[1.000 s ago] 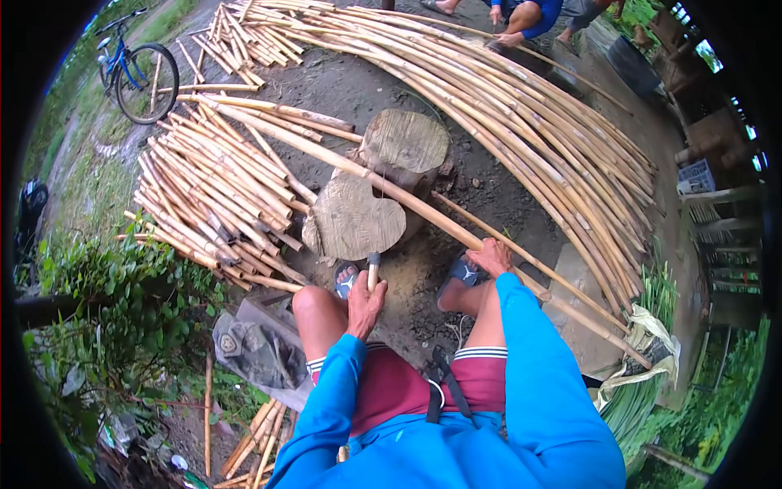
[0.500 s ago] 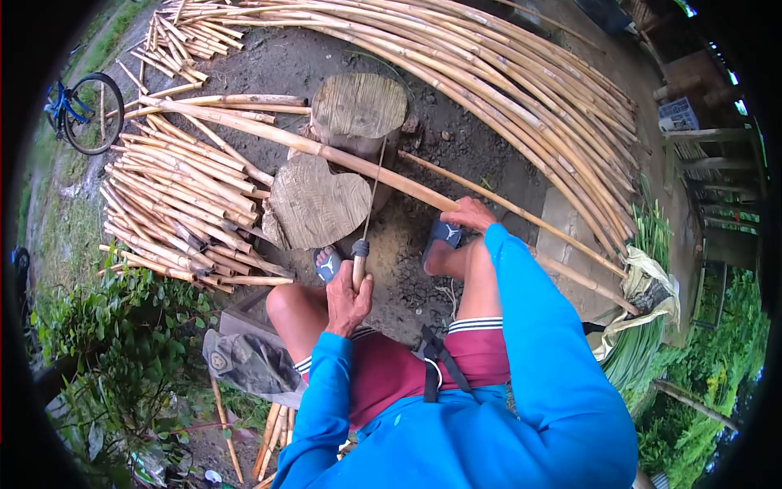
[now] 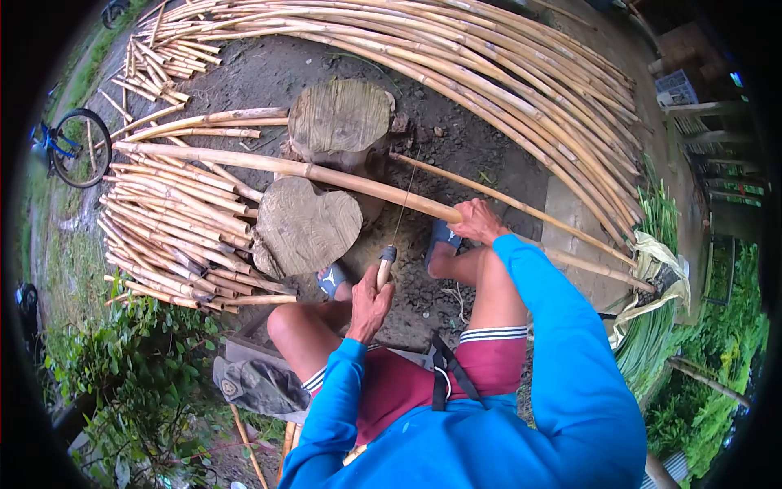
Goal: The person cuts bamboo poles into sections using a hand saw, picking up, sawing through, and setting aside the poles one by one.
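Observation:
My left hand (image 3: 371,308) is closed round the pale handle of a long thin blade (image 3: 405,200), seen nearly edge-on, pointing away from me. The blade crosses beside a long bamboo pole (image 3: 326,174); whether they touch I cannot tell. Fingers wrapped round that pole, my right hand (image 3: 479,221) holds it above my knee. The pole slants from the upper left to the lower right, passing between a round stump (image 3: 340,116) and a heart-shaped stump (image 3: 305,226). A thinner pole (image 3: 509,200) lies beyond my right hand.
Long bamboo poles (image 3: 489,81) curve across the back and right. Short cut pieces (image 3: 171,232) are heaped at the left, near a blue bicycle (image 3: 79,148). A camouflage cap (image 3: 261,387) lies by my left leg. A pale sack (image 3: 652,277) sits at the right.
The view has shifted, and the bicycle and stumps appear further left. My left hand has moved right with the tool, its blade now more visible than a second ago. My right hand still holds the pole.

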